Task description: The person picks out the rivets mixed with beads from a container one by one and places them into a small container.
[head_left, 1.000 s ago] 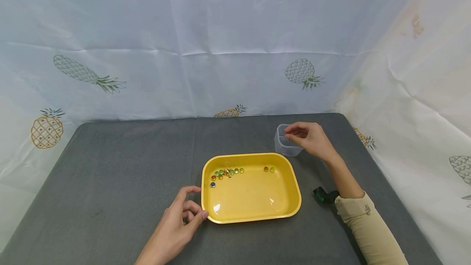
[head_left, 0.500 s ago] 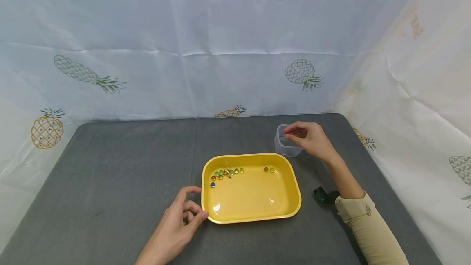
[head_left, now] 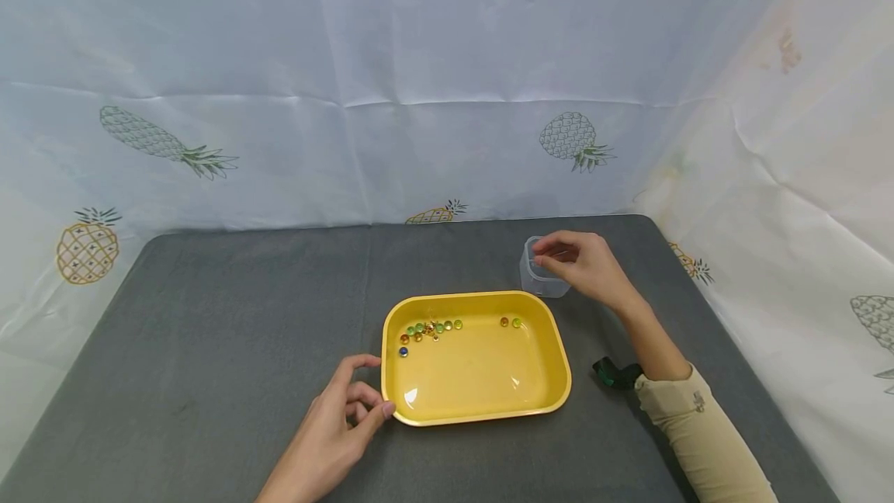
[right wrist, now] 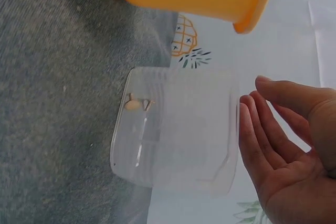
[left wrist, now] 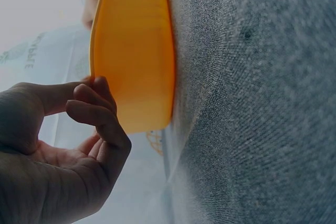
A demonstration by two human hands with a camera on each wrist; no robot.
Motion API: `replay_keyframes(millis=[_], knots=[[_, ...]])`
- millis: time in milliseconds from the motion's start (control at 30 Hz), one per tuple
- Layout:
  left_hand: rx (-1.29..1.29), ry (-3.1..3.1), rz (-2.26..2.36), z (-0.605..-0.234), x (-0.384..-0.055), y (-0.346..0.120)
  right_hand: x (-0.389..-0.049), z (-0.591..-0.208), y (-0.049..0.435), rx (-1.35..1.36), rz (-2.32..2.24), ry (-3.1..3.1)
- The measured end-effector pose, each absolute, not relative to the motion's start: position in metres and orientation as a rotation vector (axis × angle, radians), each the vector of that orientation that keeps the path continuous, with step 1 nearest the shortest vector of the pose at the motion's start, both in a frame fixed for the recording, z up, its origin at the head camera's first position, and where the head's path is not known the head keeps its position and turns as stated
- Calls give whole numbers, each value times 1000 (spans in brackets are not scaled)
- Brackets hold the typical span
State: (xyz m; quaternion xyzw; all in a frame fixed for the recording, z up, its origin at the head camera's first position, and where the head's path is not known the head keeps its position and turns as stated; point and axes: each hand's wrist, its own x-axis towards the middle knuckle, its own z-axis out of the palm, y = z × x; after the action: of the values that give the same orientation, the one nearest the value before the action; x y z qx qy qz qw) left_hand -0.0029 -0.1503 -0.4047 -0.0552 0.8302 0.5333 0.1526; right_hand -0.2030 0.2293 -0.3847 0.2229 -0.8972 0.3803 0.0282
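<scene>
Left hand (head_left: 331, 429) pinches the tray (head_left: 468, 379); right hand (head_left: 587, 262), fingers loose (seemingly empty), has edged left over the tub (head_left: 539, 286); beads (head_left: 440, 327) unmoved, little advanced.

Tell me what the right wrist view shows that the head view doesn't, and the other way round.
Only the right wrist view shows small pieces low inside the clear box. Only the head view shows the beads in the tray, the left hand and the sleeve. Both show the tray, box, right hand, grey table and pineapple sheet.
</scene>
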Motion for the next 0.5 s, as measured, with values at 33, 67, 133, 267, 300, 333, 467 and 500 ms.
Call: replay_keyframes(millis=[33,67,133,267,300,333,467,500], knots=[[-158,2384,1530,-405,-3,-150,-202,-384,228,692,1180,-2765],[-160,2384,1530,-405,-3,-150,-201,-383,227,699,1185,-2761],[-165,2384,1530,-405,-3,-150,-199,-381,225,708,1192,-2756],[-174,2383,1529,-404,-2,-150,-196,-378,220,737,1209,-2749],[-175,2383,1529,-404,-2,-150,-195,-377,218,745,1215,-2748],[-175,2384,1529,-404,-2,-150,-194,-376,217,754,1224,-2746],[-172,2387,1529,-404,-2,-150,-190,-372,212,784,1243,-2742],[-172,2387,1528,-404,-2,-150,-189,-371,210,795,1251,-2737]])
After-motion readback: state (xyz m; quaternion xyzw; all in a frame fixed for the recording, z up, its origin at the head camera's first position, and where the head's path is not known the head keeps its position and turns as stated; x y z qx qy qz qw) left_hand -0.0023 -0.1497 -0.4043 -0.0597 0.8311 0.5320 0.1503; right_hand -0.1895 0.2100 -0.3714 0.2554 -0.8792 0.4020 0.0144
